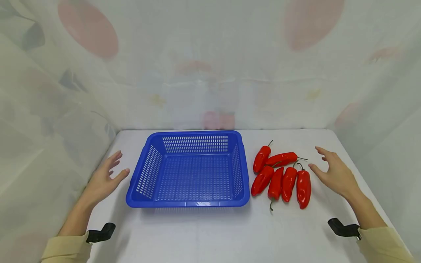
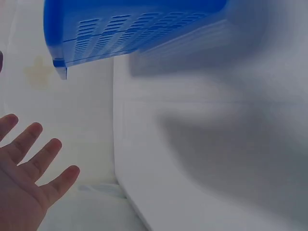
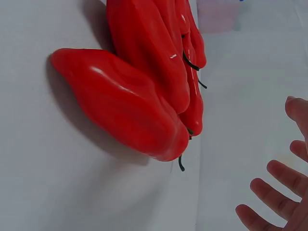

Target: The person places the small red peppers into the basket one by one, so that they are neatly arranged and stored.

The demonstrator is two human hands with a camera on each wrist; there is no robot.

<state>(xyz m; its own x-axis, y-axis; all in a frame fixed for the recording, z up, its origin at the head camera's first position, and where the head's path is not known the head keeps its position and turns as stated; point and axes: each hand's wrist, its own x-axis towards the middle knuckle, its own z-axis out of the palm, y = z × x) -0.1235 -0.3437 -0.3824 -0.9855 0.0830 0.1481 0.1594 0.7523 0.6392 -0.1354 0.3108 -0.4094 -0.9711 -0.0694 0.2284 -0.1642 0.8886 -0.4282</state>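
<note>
A blue plastic basket (image 1: 194, 203) with slotted walls stands on the white table, nothing inside it. To its right lies a loose group of several glossy red peppers (image 1: 289, 182) with thin green stems. My left hand (image 1: 103, 180) is held in the air left of the basket, fingers spread and holding nothing; the left wrist view shows the fingers (image 2: 45, 159) apart below the basket's wall (image 2: 120, 36). On the other side my right hand (image 1: 337, 175) hovers just right of the peppers, its fingers extended. The right wrist view shows the nearest pepper (image 3: 120, 101) apart from that hand.
The white table (image 1: 204, 233) reaches back to a pale patterned curtain (image 1: 197, 73), which also hangs along the left and right sides. Black wrist mounts (image 1: 102, 232) sit at both sleeve cuffs.
</note>
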